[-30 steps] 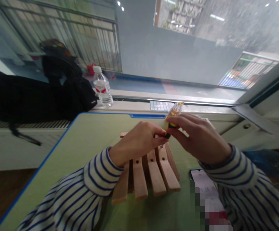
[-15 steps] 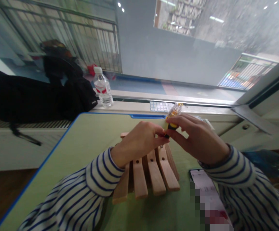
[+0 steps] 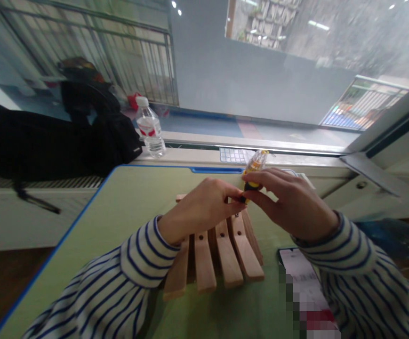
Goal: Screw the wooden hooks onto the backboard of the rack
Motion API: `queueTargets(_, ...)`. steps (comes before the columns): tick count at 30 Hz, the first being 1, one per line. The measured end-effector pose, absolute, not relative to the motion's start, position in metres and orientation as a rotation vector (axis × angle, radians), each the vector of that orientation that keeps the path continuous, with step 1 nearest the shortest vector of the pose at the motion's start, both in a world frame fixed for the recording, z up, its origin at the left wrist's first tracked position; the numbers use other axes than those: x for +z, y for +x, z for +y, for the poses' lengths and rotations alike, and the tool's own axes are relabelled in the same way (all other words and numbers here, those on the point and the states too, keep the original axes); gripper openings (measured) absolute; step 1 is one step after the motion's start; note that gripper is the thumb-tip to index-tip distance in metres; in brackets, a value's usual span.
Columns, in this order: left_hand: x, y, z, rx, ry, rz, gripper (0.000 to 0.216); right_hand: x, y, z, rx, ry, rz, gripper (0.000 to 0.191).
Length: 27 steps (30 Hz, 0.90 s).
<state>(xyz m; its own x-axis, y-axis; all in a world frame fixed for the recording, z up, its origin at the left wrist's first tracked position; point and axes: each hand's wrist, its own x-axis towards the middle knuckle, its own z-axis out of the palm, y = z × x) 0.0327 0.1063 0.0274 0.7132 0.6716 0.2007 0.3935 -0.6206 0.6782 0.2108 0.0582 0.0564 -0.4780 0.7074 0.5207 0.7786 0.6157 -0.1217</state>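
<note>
Just above a row of drilled wooden slats (image 3: pixel 204 266), the two hands meet: the right hand (image 3: pixel 291 202) is closed firmly around a small screwdriver (image 3: pixel 255 165) with a clear amber handle and a black-and-yellow grip, while the fingertips (image 3: pixel 235 194) of the left hand (image 3: pixel 199 209) come together at its lower end, close above the wood. Whether they pinch the shaft or a tiny screw is hard to tell, since the fingers hide that spot. The step in hand looks like work on a small fastener, and it seems to call for a steady tip lined up with the little metal fitting (image 3: pixel 237 214) at the end of one slat. The slats are pale, unvarnished wood, each with a round hole, lying side by side and slightly fanned on a green desk (image 3: pixel 133 207) with a blue edge. Striped sleeves (image 3: pixel 345 263) cover both forearms, and a phone (image 3: pixel 292 263) with a blurred screen lies beside the right one. Farther off, a water bottle (image 3: pixel 150 134) and a black bag (image 3: pixel 49 141) sit along the window sill (image 3: pixel 260 160) — beyond the glass, a metal railing (image 3: pixel 84 52).
</note>
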Motion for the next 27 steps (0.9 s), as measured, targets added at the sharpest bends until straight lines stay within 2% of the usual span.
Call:
queueTargets(14,0.0284,0.0365,0.1042,0.668,2.297,0.867,0.018,0.0578,0.2085,0.0574,-0.076,-1.168,-2.299,0.023)
queueTargets(19,0.0298,0.0363,0.1041,0.676,2.311,0.862,0.016,0.0629,0.2101,0.0563,-0.081,-1.167,-2.340,0.029)
queueTargets(27,0.0279,0.0352,0.1044,0.628,2.306,0.822,0.019,0.0569,0.2141,0.0579,-0.128,-1.131,-2.342,0.022)
